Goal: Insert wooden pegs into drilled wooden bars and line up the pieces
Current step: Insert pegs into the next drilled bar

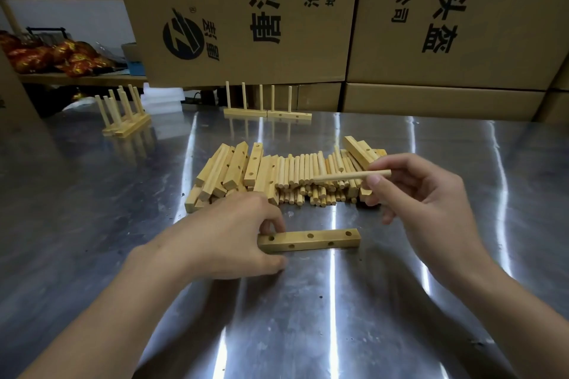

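Observation:
A drilled wooden bar point(320, 239) lies flat on the metal table point(308, 332), its holes empty. My left hand point(228, 237) grips the bar's left end between thumb and fingers. My right hand point(421, 194) pinches a single wooden peg point(341, 176), held level above the heap and pointing left. Behind the bar sits a heap of loose pegs point(308, 178), with loose drilled bars point(234, 169) on its left and several more bars point(360, 151) on its right.
Two finished bars with upright pegs point(267, 108) stand end to end at the table's back edge. Another group of pegged bars point(124, 117) stands at the back left. Large cardboard boxes point(338, 24) wall off the back. Shelves with red packets point(55, 55) are at far left.

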